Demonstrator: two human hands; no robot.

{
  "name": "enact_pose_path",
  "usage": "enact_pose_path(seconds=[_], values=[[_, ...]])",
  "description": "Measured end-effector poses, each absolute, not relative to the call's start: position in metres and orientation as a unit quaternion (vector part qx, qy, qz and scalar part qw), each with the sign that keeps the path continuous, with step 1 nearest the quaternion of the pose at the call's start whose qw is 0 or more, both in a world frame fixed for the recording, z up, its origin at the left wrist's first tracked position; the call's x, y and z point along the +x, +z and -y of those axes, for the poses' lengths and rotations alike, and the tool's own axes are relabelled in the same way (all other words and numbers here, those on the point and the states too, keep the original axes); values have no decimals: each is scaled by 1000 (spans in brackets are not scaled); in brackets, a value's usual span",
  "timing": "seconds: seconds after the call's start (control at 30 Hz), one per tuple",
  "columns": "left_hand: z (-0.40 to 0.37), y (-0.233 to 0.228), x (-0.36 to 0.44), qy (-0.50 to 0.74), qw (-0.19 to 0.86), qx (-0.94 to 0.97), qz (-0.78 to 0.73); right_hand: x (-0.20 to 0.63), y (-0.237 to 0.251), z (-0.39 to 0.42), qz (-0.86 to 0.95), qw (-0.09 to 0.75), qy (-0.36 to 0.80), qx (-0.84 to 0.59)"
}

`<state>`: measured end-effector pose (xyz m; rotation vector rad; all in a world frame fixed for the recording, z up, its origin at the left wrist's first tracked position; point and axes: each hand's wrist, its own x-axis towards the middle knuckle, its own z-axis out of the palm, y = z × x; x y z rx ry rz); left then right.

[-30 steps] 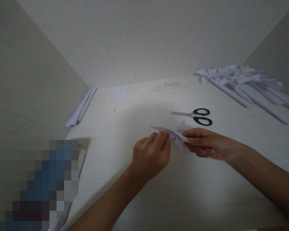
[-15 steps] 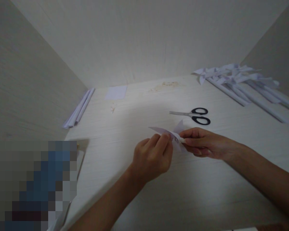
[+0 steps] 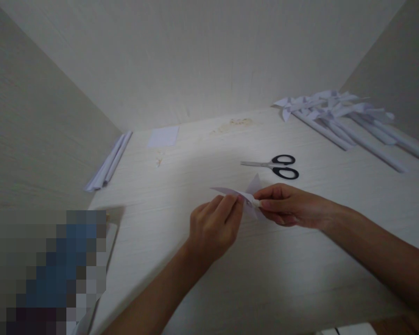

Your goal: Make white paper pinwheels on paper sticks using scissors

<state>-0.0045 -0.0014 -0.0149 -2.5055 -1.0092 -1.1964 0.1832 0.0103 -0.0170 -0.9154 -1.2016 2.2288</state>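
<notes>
A white paper pinwheel [image 3: 250,191] is held between my two hands above the table. My left hand [image 3: 214,228], its fingers pinched together, grips the near side of the folded paper. With thumb and fingers closed, my right hand [image 3: 286,204] pinches the pinwheel at its middle, where a small white nub [image 3: 257,203] shows by the thumb. Pointed paper blades stick out to the left and upward. Just beyond my right hand lie black-handled scissors [image 3: 277,165], their blades pointing left. My fingers hide part of the pinwheel's centre.
Several finished-looking pinwheels on rolled paper sticks [image 3: 335,114] lie at the back right. Rolled paper tubes [image 3: 110,163] rest by the left wall, near a square paper sheet [image 3: 163,137]. Small scraps [image 3: 159,159] lie in front of it. A pixelated area covers the lower left.
The view has shifted slightly, so things on the table's right appear a little further left. Both hands keep their hold on the pinwheel, with hardly any other movement.
</notes>
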Motion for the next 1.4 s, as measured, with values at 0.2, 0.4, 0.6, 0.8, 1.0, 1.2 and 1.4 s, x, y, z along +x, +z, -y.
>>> enact_pose_path(seconds=[0.2,0.4,0.6,0.8,1.0,1.2,1.4], values=[[3,-19,-4,-378,72,-849,362,183,-16,-10,446,227,796,-340],[3,-19,-2,-374,12,-835,404,183,-19,-10,448,234,788,-352],[4,-22,-2,-374,24,-848,375,182,-18,-11,475,223,767,-370],[4,-24,-2,-372,13,-845,383,181,-16,-10,491,220,754,-377],[5,-26,-1,-391,-16,-830,397,181,-17,-10,501,223,744,-381],[4,-26,2,-453,-95,-777,427,181,-16,-10,499,247,739,-378],[2,-20,8,-492,-202,-659,532,182,-14,-10,469,261,762,-361]])
